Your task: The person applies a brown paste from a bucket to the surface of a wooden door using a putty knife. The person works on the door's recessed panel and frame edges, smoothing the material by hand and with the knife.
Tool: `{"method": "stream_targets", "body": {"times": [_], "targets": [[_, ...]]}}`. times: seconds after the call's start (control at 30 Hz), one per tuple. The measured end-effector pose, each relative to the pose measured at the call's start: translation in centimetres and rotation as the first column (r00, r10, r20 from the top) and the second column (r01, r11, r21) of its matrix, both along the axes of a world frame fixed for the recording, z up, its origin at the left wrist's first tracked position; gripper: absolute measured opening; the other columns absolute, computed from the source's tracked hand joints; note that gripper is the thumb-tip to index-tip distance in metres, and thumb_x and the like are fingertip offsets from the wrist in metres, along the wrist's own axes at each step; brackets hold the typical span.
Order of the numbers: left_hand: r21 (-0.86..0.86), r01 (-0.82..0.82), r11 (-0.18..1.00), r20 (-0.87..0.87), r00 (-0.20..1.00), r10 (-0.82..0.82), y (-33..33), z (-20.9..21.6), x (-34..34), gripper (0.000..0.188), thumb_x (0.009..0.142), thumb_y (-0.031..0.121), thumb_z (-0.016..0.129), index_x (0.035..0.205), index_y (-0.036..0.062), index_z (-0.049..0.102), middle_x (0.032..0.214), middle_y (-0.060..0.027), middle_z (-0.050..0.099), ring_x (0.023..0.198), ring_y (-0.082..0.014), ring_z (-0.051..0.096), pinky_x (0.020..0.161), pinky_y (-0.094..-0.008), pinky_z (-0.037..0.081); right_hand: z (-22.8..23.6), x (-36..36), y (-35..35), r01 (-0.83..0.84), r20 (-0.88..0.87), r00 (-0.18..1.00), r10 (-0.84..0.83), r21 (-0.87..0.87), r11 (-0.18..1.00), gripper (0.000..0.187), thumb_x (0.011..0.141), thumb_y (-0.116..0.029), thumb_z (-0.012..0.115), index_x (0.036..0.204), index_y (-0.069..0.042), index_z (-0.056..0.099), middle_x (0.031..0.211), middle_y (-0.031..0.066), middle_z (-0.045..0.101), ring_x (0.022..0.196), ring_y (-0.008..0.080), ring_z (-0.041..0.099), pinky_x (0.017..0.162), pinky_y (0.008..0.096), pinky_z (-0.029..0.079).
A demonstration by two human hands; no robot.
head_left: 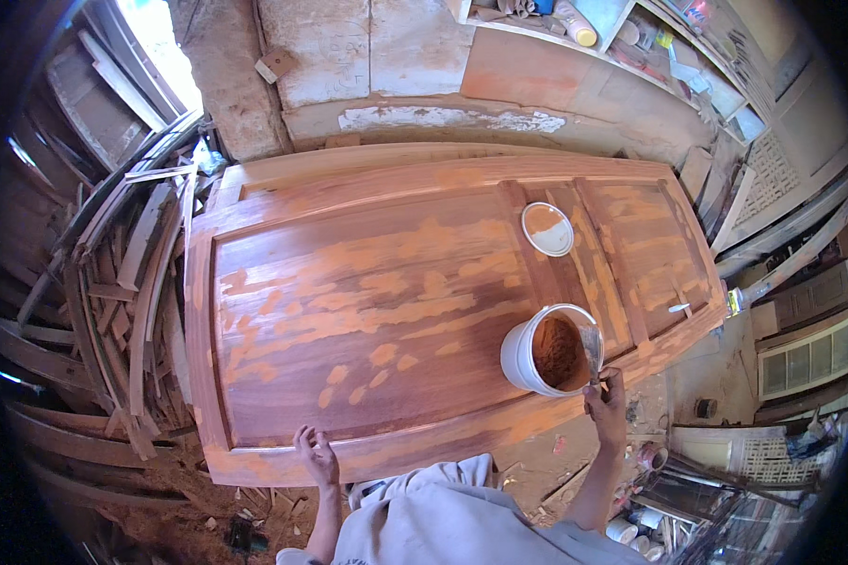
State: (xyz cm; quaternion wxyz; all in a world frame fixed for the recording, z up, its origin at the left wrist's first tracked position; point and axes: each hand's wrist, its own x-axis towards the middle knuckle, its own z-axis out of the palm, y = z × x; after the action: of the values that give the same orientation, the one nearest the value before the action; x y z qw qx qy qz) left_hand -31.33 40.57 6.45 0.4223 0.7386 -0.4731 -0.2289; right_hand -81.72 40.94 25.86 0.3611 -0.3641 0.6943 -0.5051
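Observation:
A large panelled wooden door (424, 311) lies flat in front of me, streaked and dabbed with orange-brown filler. On its near right part stands a white bucket (518, 361) with brown-orange paste inside. My right hand (605, 395) grips a putty knife (591, 347) by its handle, the blade at the bucket's right rim. Beyond the bucket rests a round white lid (558, 237) smeared with the same paste. Close to the door's near edge, my left hand (318, 454) is raised with fingers apart and holds nothing.
Scrap wood strips (141, 311) are heaped along the left side. A cluttered shelf (612, 52) hangs on the far wall at upper right. Several white tubs (631, 535) stand on the floor at lower right. A small pale tool (679, 308) lies on the door's right end.

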Motion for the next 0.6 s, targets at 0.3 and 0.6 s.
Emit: {"method": "stream_targets", "body": {"times": [0.3, 0.6], "targets": [[0.082, -0.027, 0.996, 0.016, 1.000, 0.026, -1.4, 1.9, 4.1, 0.022, 0.095, 0.011, 0.059, 0.113, -0.0029, 0.059, 0.127, -0.0170, 0.053, 0.105, -0.0266, 0.058, 0.088, -0.0361, 0.050, -0.4, 7.0, -4.1, 0.291, -0.185, 0.939, -0.288, -0.015, 0.957, 0.022, 0.100, -0.020, 0.054, 0.117, -0.007, 0.054, 0.102, 0.0035, 0.054, 0.093, 0.0112, 0.053, 0.082, 0.0276, 0.045], [0.100, -0.042, 0.994, 0.007, 0.999, 0.042, -5.3, 1.4, 11.5, 0.022, 0.092, 0.009, 0.062, 0.112, -0.0008, 0.060, 0.127, -0.0177, 0.054, 0.113, -0.0308, 0.056, 0.091, -0.0358, 0.049, -0.4, 18.2, -14.1, 0.336, 0.383, 0.886, -0.263, -0.137, 0.932, 0.039, 0.097, -0.012, 0.055, 0.135, -0.014, 0.046, 0.105, 0.0015, 0.057, 0.077, 0.0114, 0.053, 0.063, 0.0255, 0.045]]}}
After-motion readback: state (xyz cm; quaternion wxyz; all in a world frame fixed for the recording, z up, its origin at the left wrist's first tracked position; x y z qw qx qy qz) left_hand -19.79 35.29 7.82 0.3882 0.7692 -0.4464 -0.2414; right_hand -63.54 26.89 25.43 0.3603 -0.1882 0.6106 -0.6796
